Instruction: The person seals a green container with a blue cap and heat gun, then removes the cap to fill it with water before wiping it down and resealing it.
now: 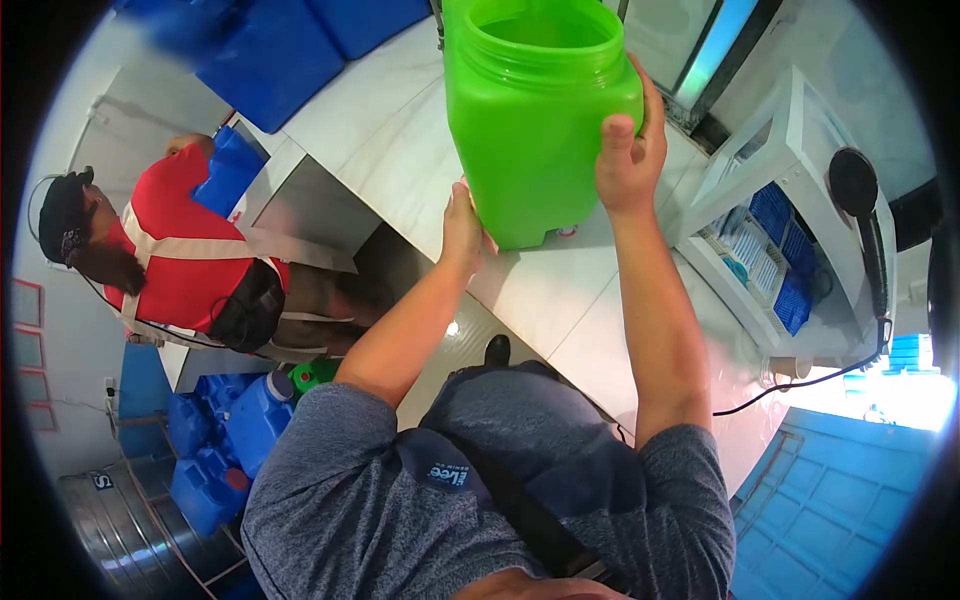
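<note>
A large bright green container with a wide, round, uncapped mouth stands on the white tiled counter. My right hand grips its right side, thumb on the near face and fingers behind the edge. Low on the opposite side, my left hand presses against the container, its fingers partly hidden behind it. Both hands hold the container between them. Something small and pinkish shows under its bottom edge.
At the left, a person in a red shirt handles a blue container. Blue jugs stand at lower left. A white rack and a black shower-like handset with a cable are at the right. Large blue containers stand at the top.
</note>
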The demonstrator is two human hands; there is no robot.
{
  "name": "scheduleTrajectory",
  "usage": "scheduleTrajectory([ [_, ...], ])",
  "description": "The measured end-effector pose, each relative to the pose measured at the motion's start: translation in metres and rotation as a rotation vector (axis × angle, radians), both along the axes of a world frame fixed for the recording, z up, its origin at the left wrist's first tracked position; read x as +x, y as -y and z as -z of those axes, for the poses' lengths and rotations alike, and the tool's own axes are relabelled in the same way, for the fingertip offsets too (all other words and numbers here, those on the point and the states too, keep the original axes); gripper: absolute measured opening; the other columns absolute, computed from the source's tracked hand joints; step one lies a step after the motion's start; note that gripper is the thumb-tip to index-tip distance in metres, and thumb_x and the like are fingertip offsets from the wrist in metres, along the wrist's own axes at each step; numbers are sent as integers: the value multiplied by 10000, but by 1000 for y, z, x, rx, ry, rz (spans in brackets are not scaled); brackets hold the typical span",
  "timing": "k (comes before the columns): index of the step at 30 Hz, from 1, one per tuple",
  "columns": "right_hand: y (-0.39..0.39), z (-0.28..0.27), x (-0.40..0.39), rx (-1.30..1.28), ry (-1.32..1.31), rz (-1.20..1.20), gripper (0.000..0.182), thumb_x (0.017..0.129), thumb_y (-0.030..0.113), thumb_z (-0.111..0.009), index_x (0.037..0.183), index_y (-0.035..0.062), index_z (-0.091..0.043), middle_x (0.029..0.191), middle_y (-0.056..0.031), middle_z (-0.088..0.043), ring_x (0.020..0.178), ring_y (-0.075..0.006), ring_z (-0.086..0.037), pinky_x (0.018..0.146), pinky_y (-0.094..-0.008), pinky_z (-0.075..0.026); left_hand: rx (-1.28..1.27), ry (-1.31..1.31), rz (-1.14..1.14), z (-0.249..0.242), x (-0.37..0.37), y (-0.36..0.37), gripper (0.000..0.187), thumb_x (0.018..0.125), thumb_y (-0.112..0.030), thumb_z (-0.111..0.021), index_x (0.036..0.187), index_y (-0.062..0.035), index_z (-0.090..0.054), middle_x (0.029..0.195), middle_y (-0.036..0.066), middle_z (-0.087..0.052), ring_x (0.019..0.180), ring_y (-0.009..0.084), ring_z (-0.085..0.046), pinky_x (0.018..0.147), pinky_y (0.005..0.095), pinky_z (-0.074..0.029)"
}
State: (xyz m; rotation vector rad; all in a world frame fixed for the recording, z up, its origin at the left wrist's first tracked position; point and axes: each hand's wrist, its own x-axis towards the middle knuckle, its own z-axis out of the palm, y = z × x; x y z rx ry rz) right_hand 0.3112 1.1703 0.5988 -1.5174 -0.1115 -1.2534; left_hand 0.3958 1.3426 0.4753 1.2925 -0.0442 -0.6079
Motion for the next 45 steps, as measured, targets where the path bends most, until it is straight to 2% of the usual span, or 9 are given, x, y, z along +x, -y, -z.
scheduleTrajectory([
  [4,3,1,1,-30,12,28,887,911,602,-636,1453,-61,-406,1367,-160,-553,1224,-216,-556,1033,-327,-431,-414,330,-118,-50,38,19,595,1055,-503,-369,1377,-26,-519,1180,95,-654,977,193,-669,778,316,-561],
  [6,4,3,3,-43,11,46,894,908,619,-627,1452,-57,-410,1372,-157,-553,1231,-217,-550,1042,-331,-424,-580,635,102,-128,51,17,548,1097,-349,-312,1467,40,-421,1430,121,-522,1333,201,-469,1132,335,-340],
  [13,-1,-3,-1,5,-8,39,925,891,646,-629,1459,-50,-408,1377,-156,-543,1248,-219,-536,1058,-338,-409,-221,724,156,-92,115,33,661,1066,-501,-329,1474,7,-438,1434,143,-528,1298,209,-500,1080,315,-376],
  [17,-1,-3,-1,-3,-7,37,925,890,642,-634,1463,-48,-404,1378,-154,-539,1258,-218,-528,1064,-341,-402,63,211,31,10,79,22,639,1025,-589,-364,1274,-54,-611,944,71,-667,772,133,-597,613,293,-454],
  [21,-3,-4,0,10,-11,28,931,891,646,-628,1466,-49,-397,1376,-155,-541,1259,-215,-526,1065,-340,-401,48,48,42,-60,61,11,512,1054,-480,-362,1180,-70,-642,781,2,-626,633,102,-579,480,268,-414],
  [26,-2,-4,0,6,-12,16,934,896,650,-617,1467,-53,-392,1373,-160,-543,1259,-212,-526,1067,-338,-400,-191,655,48,-165,130,53,440,1048,-466,-384,1003,-101,-625,705,-5,-578,583,105,-568,452,285,-410],
  [31,-1,-1,0,3,-11,27,930,898,649,-616,1467,-52,-393,1366,-159,-550,1256,-212,-529,1066,-337,-401,-194,476,80,-133,202,84,476,1036,-504,-386,987,-98,-629,695,19,-582,502,129,-534,410,313,-389],
  [38,0,-3,2,23,-25,29,964,886,674,-610,1470,-59,-385,1378,-168,-542,1268,-223,-526,1068,-345,-400,78,739,51,-145,152,60,502,1076,-408,-338,1280,-47,-620,1100,91,-692,875,168,-651,677,309,-518],
  [45,-5,-5,3,65,-11,-21,994,868,683,-626,1479,-59,-372,1392,-166,-531,1272,-225,-524,1073,-349,-399,-68,1576,559,-190,186,53,536,1090,-332,-251,1392,15,-525,1439,167,-537,1375,288,-456,1186,394,-234],
])
